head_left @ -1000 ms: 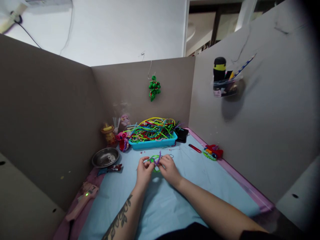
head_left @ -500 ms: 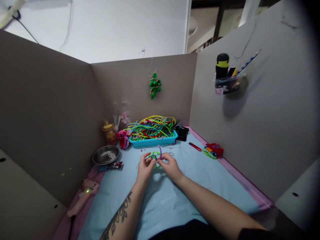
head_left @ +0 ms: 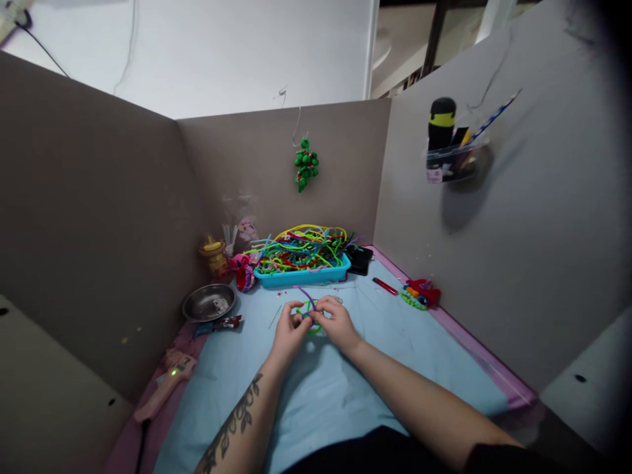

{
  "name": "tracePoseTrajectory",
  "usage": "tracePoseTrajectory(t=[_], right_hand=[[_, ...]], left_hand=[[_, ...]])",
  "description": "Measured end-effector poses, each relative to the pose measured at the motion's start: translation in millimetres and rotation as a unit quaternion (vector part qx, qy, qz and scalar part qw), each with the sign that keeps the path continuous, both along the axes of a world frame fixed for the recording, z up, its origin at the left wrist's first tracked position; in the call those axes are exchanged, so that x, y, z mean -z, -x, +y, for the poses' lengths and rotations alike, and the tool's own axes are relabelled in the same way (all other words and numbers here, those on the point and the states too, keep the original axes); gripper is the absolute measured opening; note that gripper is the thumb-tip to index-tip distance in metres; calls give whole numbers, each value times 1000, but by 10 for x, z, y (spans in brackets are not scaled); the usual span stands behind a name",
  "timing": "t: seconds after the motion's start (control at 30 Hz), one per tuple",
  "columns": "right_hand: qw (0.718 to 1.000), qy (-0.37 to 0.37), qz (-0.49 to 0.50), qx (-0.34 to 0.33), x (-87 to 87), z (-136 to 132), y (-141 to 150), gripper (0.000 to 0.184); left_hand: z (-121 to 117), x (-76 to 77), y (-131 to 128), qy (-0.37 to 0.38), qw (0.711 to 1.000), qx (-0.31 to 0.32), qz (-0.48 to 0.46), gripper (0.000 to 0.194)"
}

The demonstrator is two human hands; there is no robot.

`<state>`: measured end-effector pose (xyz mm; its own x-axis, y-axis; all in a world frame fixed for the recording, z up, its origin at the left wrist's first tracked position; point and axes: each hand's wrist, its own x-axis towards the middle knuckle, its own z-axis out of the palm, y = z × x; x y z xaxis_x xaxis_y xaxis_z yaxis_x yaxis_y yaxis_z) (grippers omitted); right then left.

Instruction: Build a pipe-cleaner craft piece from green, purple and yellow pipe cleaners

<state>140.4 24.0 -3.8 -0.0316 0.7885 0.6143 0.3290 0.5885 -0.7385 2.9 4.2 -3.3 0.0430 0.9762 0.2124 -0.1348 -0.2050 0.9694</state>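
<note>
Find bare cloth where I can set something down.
Right: between the right forearm, red stick and pink edge. Left: between the left forearm and glue gun. Crowded: back, around the blue tray; left, around the metal bowl; middle, around the left hand and right hand.

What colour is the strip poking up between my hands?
The strip is purple, seen best in the head view.

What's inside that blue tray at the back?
The blue tray holds a heaped tangle of colourful strands, including green, yellow, red and blue ones, some poking over its rim. The heap hides the tray's floor, so anything underneath cannot be seen.
</note>
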Motion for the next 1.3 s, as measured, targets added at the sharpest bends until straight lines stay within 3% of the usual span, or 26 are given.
tracePoseTrajectory(t=[0.23, 0.4, 0.53, 0.77, 0.83, 1.0, 1.3], right_hand=[[998, 63, 3, -13, 84, 93, 4, 11], [1000, 3, 0, 22, -17, -1, -5, 11], [993, -54, -102, 7, -83, -115, 14, 6], [964, -126, -232, -9, -73, -228, 58, 13], [971, -113, -208, -15, -69, -214, 49, 11], [999, -13, -33, -20, -91, -79, -31, 10], [995, 58, 29, -72, -130, 28, -112, 10]], left_hand=[[3, -14, 29, 38, 999, 22, -27, 56], [32, -48, 58, 41, 998, -23, -51, 61], [44, -66, 99, 55, 994, -30, -89, 63], [28, -100, 92, 101, 985, -27, -137, 68], [28, -113, 100, 99, 985, -28, -136, 66], [19, -121, 114, 80, 994, -7, -77, 60], [24, -42, 72, 35, 996, 60, -60, 53]])
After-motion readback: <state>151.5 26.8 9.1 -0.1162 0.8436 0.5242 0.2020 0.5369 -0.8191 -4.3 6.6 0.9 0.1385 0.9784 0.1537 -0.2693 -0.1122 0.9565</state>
